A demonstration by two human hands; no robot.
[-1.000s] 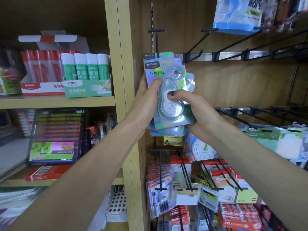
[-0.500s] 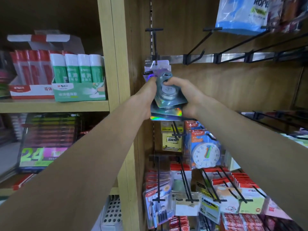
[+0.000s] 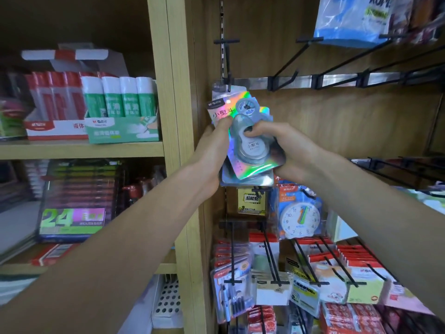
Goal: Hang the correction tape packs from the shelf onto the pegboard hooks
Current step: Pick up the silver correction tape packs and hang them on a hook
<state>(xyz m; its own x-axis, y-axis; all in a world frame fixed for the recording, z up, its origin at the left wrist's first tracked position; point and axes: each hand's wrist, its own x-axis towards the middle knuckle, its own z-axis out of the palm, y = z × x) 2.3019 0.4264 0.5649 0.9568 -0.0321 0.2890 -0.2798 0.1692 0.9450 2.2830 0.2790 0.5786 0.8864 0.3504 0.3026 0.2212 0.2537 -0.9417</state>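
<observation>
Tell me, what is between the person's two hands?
In the head view, the shiny holographic correction tape packs lie between the left hand and the right hand; both hold them.

The correction tape packs are shimmering in holographic rainbow foil around pale grey-blue dispensers. The glue sticks are showing green bodies with white caps, in a green and white box; beside them the red bottles are sitting in a red and white carton. The toy clock is showing a white face on blue card. The hooks are showing black against tan wood.
</observation>
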